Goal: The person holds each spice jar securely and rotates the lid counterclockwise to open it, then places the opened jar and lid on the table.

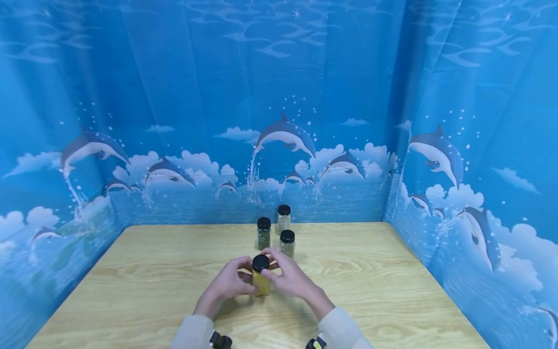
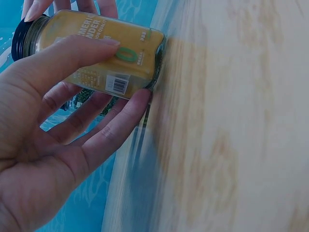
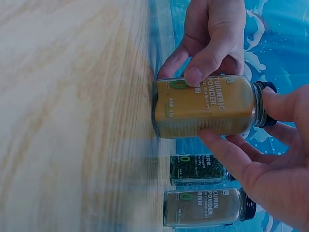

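Note:
A square glass jar of turmeric powder [image 1: 262,286] with a black lid [image 1: 260,262] stands upright between both hands, its base right at the tabletop. My left hand [image 1: 231,280] grips its body, thumb across the label in the left wrist view and fingertips near the base. From the other side my right hand [image 1: 294,277] holds it, with the thumb [image 3: 277,104] against the lid and a fingertip on the glass. Just behind stand a cumin powder jar [image 3: 200,209] and a jar of green parsley flakes [image 3: 197,168].
A third black-lidded jar [image 1: 284,222] with pale contents stands farthest back, near the table's rear edge. The wood-grain table [image 1: 370,291] is enclosed at the back and sides by a blue dolphin-print curtain [image 1: 209,97].

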Available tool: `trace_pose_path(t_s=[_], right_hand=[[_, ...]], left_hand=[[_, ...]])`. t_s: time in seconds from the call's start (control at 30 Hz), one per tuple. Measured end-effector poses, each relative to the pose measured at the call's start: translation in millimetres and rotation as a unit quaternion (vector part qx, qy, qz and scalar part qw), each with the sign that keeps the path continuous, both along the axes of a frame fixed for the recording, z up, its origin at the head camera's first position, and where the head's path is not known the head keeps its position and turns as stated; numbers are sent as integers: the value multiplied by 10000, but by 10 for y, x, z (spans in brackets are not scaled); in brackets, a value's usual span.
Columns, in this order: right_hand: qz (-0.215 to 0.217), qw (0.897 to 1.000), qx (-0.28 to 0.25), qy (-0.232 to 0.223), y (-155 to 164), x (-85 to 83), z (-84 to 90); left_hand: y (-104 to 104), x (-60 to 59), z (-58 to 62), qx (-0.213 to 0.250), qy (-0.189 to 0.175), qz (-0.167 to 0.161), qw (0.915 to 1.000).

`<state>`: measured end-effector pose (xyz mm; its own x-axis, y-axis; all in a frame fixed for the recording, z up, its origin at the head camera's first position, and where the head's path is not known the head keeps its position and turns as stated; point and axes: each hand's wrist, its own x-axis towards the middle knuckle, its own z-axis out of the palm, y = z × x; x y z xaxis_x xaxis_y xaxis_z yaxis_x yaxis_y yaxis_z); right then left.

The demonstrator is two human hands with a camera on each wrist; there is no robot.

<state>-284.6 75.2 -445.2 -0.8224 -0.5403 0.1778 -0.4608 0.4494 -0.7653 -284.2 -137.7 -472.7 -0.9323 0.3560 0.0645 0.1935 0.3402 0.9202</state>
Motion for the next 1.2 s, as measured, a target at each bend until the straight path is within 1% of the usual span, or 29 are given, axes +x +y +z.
trace_pose_path(t_s=[0.23, 0.43, 0.53, 0.8, 0.97, 1.2], right_hand=[[196, 9998, -34, 70, 3, 11, 15], [26, 9999, 9, -137, 4, 29, 22], [-49, 9997, -70, -237, -5, 38, 19], [-232, 9994, -158, -205, -36, 51, -5], [-199, 9994, -256, -114, -31, 45, -4], [24, 9997, -123, 229, -12, 23, 1]], left_hand=[[-1, -2, -15, 60, -17, 8, 10000], [-14, 8, -23, 6, -34, 53, 10000], [-15, 3, -34, -37, -18, 58, 10000], [-14, 11, -24, -8, -18, 85, 10000], [-9, 8, -14, -3, -51, 74, 10000], [1, 3, -2, 42, -72, 57, 9999]])
